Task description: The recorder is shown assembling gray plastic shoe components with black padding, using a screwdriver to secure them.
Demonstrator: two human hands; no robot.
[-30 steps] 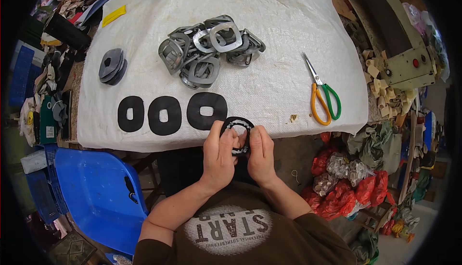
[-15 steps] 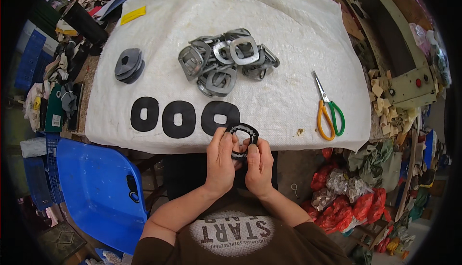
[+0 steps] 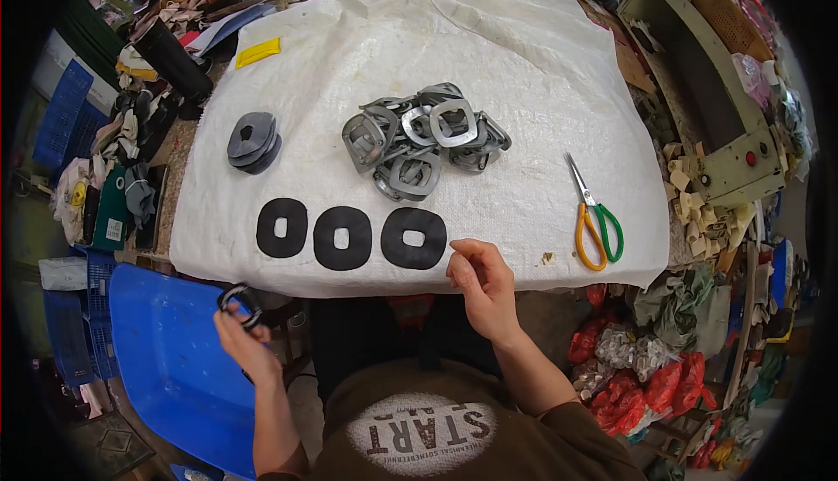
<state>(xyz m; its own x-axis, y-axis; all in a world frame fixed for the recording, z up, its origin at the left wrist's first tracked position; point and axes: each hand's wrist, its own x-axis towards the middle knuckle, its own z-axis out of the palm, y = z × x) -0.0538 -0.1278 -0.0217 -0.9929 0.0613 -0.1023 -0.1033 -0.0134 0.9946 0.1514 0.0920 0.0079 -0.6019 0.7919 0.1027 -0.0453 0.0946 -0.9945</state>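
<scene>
Over the near rim of the blue basin (image 3: 166, 367), my left hand (image 3: 247, 341) pinches a black-covered ring-shaped buckle (image 3: 249, 313). My right hand (image 3: 486, 287) hovers at the table's front edge, fingers loosely curled, thumb a little apart, nothing visible in them. Its fingertips are close to the rightmost flat black rounded-square piece (image 3: 394, 241); whether they touch it I cannot tell. Two more such pieces, the middle black piece (image 3: 329, 250) and the left black piece (image 3: 271, 228), lie in a row. Beyond them is a heap of grey metal buckles (image 3: 415, 171).
A stack of grey cut pieces (image 3: 253, 139) sits left on the white sheet (image 3: 524, 71). Scissors (image 3: 594, 219) with orange and green handles lie right, near small scraps. A yellow strip (image 3: 258, 52) lies far left. A green metal box (image 3: 742, 162) and red bags (image 3: 663, 385) flank the right side.
My left hand has carried the black ring from in front of the table leftward to the basin. My right hand has let go of it and moved slightly right. The view has shifted a little.
</scene>
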